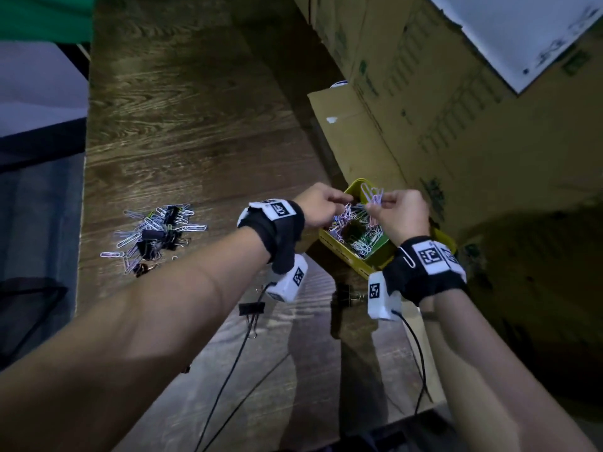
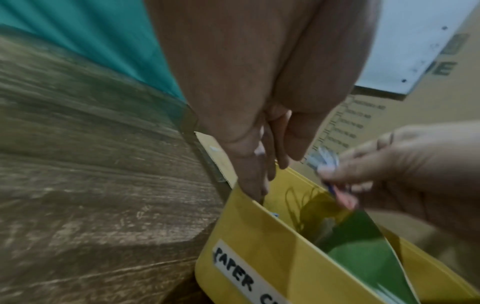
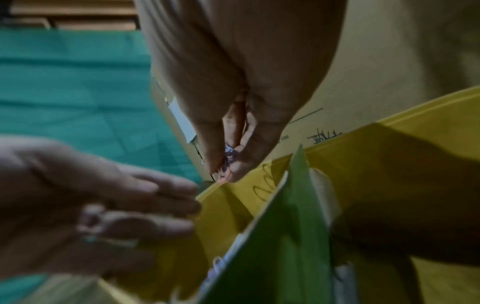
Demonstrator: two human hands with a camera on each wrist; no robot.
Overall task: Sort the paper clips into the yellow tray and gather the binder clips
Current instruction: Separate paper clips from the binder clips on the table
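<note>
The yellow tray (image 1: 341, 251) stands at the table's right side, labelled for paper clips (image 2: 241, 273), with a green sheet (image 2: 363, 253) inside and many paper clips (image 1: 355, 230) in it. My right hand (image 1: 375, 203) hovers over the tray and pinches a small bunch of paper clips (image 1: 372, 194) between thumb and fingers (image 3: 241, 164). My left hand (image 1: 342, 203) is beside it at the tray's near-left corner, its fingers (image 2: 249, 174) relaxed and pointing down, holding nothing that I can see. A mixed pile of paper clips and black binder clips (image 1: 153, 236) lies on the table to the left.
Two loose binder clips (image 1: 251, 309) (image 1: 346, 295) lie on the wooden table (image 1: 195, 125) under my wrists. A paper clip (image 1: 408, 257) clings to my right wrist band. Cardboard boxes (image 1: 456, 125) stand right behind the tray. Cables (image 1: 228, 370) trail from the wrist cameras.
</note>
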